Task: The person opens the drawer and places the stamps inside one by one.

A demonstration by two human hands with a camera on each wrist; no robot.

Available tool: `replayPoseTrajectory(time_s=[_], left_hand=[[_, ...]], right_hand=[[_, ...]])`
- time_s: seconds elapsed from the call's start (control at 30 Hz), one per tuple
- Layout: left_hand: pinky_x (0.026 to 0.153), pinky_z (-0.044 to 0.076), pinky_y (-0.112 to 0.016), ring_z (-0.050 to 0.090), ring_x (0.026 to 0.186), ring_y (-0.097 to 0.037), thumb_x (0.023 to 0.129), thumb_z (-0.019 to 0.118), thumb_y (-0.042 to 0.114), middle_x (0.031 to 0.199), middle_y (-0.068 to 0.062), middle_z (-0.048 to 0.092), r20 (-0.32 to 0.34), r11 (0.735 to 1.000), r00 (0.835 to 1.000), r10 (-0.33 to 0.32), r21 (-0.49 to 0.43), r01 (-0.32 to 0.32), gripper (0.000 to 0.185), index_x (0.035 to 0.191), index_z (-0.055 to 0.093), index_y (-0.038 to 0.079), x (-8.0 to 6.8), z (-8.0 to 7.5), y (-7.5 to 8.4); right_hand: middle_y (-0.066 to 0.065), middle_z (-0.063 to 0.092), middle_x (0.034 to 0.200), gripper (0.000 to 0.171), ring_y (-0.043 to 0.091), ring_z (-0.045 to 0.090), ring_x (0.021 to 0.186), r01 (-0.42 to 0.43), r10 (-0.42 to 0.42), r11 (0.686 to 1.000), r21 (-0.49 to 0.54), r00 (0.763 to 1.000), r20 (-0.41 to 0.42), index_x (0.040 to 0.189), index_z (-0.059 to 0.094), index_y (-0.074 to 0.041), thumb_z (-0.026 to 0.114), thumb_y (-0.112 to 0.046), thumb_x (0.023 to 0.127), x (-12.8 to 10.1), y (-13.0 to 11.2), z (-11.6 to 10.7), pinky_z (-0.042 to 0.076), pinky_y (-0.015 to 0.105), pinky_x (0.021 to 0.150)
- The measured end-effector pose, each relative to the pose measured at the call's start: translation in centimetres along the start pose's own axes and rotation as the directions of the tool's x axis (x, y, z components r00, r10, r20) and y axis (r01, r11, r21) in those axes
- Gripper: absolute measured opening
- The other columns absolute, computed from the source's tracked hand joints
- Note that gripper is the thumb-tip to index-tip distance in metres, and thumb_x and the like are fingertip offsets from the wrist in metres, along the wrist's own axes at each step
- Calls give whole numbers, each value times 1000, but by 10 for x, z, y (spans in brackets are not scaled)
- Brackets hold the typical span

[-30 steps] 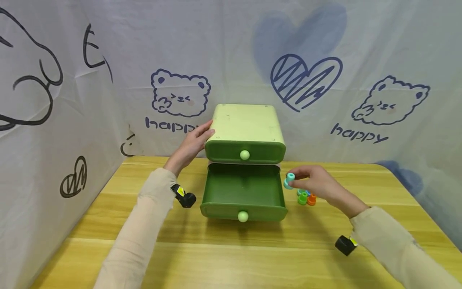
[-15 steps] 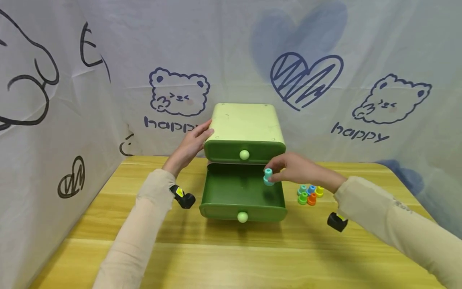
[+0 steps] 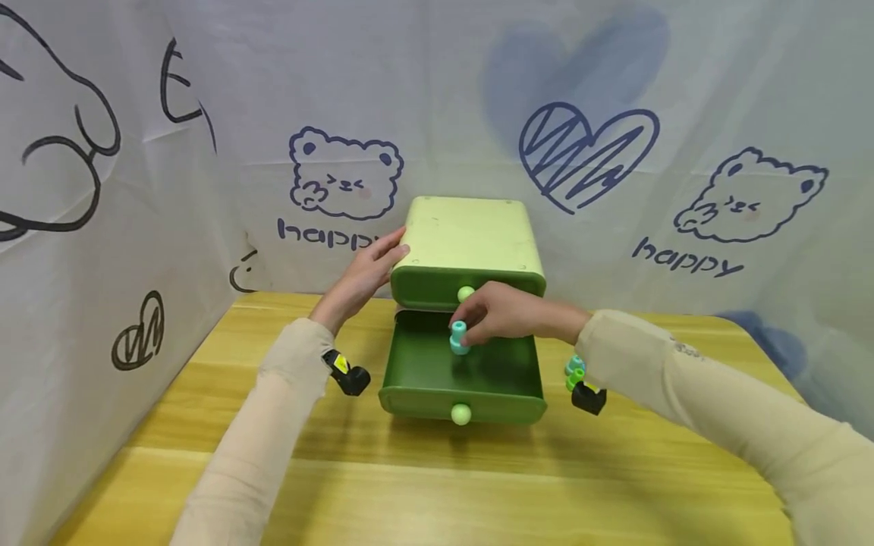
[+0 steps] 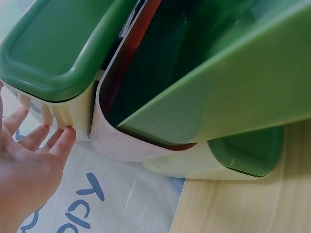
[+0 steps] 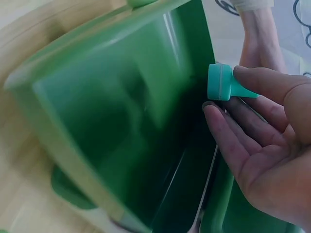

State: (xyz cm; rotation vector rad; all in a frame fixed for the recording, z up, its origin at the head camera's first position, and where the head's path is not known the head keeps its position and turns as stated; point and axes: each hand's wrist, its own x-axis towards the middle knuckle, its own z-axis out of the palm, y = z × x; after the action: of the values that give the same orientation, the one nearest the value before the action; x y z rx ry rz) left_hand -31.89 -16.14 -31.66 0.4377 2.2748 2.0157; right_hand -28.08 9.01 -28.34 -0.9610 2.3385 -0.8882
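My right hand point(image 3: 501, 311) pinches a small turquoise toy stamp point(image 3: 458, 339) between thumb and fingers, above the open lower drawer point(image 3: 416, 364). In the right wrist view, the stamp point(image 5: 220, 82) has a wide round base and a tapering handle. My left hand point(image 3: 365, 273) touches the left side of the cream and green drawer cabinet point(image 3: 471, 231). In the left wrist view, the fingers of that hand point(image 4: 31, 165) lie fairly straight along the cream casing. The shut upper drawer point(image 3: 423, 288) has a round pale knob point(image 3: 465, 293), partly behind my right hand.
Right of the cabinet, a teal stamp point(image 3: 575, 365) and a green stamp point(image 3: 575, 378) stand on the wooden table point(image 3: 437, 485); my right sleeve covers the area beside them. A white printed cloth point(image 3: 451, 98) hangs behind and at the left.
My right hand has carried the turquoise stamp leftward, from beside the cabinet to over the middle of the lower drawer. My left hand keeps its place on the cabinet.
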Motion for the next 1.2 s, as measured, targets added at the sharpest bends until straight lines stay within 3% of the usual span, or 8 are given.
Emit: replayPoseTrajectory(time_s=[0.2, 0.67, 1.2], left_hand=[[112, 31, -43, 27, 141, -23, 103, 47, 31, 157, -7, 25, -38, 1000, 999, -16, 11, 16, 57, 154, 26, 15, -3, -1, 1], [111, 33, -42, 30, 140, -22, 103, 47, 30, 156, -7, 28, -46, 1000, 999, -20, -3, 20, 56, 153, 28, 15, -5, 2, -4], [111, 33, -42, 29, 140, -23, 103, 47, 29, 157, -9, 26, -32, 1000, 999, -2, 5, 3, 57, 153, 27, 13, -2, 3, 1]], right_hand=[[6, 71, 98, 28, 15, 66, 91, 26, -26, 1000, 13, 998, 51, 114, 68, 4, 71, -6, 87, 13, -4, 11, 56, 28, 75], [0, 70, 101, 24, 8, 61, 93, 148, -138, 984, -95, 985, 100, 108, 72, -2, 73, -8, 86, 30, 20, 33, 51, 23, 80], [1, 70, 100, 23, 12, 60, 92, 49, -50, 998, -50, 999, -9, 105, 73, -3, 76, -8, 83, 35, 27, 45, 51, 24, 76]])
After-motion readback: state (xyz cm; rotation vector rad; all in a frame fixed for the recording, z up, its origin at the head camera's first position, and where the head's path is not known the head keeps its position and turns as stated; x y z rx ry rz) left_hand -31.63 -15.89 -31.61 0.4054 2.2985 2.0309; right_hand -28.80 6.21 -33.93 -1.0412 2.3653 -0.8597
